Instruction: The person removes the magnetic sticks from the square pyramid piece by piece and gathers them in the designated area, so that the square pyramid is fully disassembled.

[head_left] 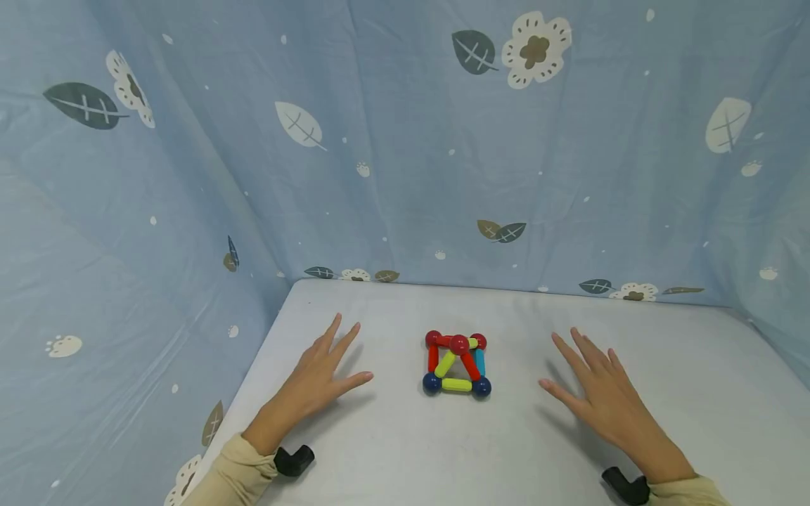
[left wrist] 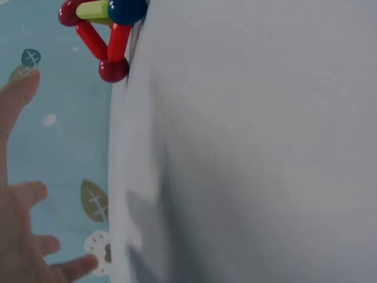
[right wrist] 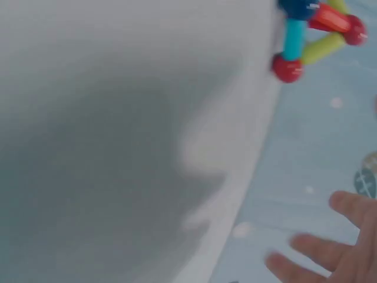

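Observation:
A small pyramid-shaped frame of rods and balls (head_left: 457, 384) stands on the white table between the two hands. Its rods are red, yellow-green and light blue, joined by red and dark blue balls, with one red ball (head_left: 459, 344) at the peak. To its left, my left hand (head_left: 319, 372) hovers with fingers spread, holding nothing. On the other side my right hand (head_left: 598, 390) is likewise spread and empty. Both wrist views show the frame, at the top in the left wrist view (left wrist: 119, 41) and at the upper right in the right wrist view (right wrist: 293, 38), apart from the fingers.
The white table (head_left: 405, 450) reaches back to a blue curtain (head_left: 405, 140) printed with leaves and flowers, which also hangs along the left side. Black wrist mounts (head_left: 294, 461) show beside the beige sleeves (head_left: 237, 474).

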### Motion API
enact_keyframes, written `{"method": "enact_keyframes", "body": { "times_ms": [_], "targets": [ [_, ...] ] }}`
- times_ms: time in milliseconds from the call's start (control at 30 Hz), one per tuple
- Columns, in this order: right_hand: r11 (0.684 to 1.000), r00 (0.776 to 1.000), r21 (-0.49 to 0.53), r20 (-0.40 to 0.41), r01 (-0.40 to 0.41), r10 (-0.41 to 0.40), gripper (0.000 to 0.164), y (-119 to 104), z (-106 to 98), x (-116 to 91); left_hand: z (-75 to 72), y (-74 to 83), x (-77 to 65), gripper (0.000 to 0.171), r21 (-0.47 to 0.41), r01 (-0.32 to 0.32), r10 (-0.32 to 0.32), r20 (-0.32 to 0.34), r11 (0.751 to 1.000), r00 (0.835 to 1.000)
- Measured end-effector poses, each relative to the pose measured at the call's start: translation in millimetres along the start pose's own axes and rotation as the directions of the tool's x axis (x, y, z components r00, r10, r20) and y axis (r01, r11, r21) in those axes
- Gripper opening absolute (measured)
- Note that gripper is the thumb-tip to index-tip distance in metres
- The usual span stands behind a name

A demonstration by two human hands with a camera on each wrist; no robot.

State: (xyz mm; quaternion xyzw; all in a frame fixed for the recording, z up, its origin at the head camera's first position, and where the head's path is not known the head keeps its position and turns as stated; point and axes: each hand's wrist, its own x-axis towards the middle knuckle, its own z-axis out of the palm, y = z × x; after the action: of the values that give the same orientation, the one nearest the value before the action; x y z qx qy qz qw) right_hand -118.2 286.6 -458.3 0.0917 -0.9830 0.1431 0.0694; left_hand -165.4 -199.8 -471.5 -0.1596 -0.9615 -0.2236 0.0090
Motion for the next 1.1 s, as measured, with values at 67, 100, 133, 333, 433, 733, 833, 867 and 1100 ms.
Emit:
{"method": "enact_keyframes", "body": {
  "times_ms": [67, 100, 133, 333, 433, 733, 833, 867, 1100],
  "targets": [
    [0.996, 0.999, 0.089, 0.034, -0.019, 0.016, 0.084, -4, -2, 5, 1.6, 3.3, 3.5, 0.097, -0.087, 0.001, 0.0, 0.018, 0.996, 1.0],
    [0.991, 0.999, 0.129, 0.042, -0.024, 0.019, 0.08, -7, -3, 8, 2.5, 6.0, 5.7, 0.096, -0.128, 0.002, 0.001, 0.023, 0.992, 1.0],
    [0.984, 0.999, 0.174, 0.045, -0.023, 0.016, 0.076, -10, -3, 12, 3.9, 8.7, 8.6, 0.096, -0.167, 0.0, 0.004, 0.024, 0.986, 1.0],
    [0.928, 0.998, 0.368, 0.014, 0.049, -0.058, 0.053, -35, 0, 35, 13.0, 37.1, 28.9, 0.081, -0.403, -0.035, 0.05, 0.027, 0.915, 0.998],
    [0.901, 0.994, 0.425, 0.024, 0.087, -0.107, 0.05, -52, 1, 46, 16.7, 56.5, 38.0, 0.077, -0.456, -0.04, 0.071, 0.05, 0.889, 0.996],
    [0.848, 0.974, 0.493, -0.001, 0.196, -0.225, 0.047, -88, 3, 75, 31.9, 103.9, 68.0, 0.072, -0.496, -0.114, 0.207, 0.138, 0.861, 0.969],
    [0.844, 0.967, 0.485, -0.017, 0.229, -0.252, 0.041, -93, 6, 82, 40.5, 111.8, 75.6, 0.072, -0.544, -0.119, 0.231, 0.142, 0.831, 0.962],
    [0.843, 0.965, 0.485, -0.012, 0.234, -0.261, 0.039, -95, 8, 83, 43.9, 113.9, 77.1, 0.071, -0.57, -0.114, 0.234, 0.143, 0.814, 0.962],
    [0.823, 0.947, 0.491, -0.01, 0.284, -0.321, 0.034, -106, 17, 87, 64.8, 121.2, 78.5, 0.049, -0.675, -0.127, 0.239, 0.075, 0.727, 0.968]
  ]
}}
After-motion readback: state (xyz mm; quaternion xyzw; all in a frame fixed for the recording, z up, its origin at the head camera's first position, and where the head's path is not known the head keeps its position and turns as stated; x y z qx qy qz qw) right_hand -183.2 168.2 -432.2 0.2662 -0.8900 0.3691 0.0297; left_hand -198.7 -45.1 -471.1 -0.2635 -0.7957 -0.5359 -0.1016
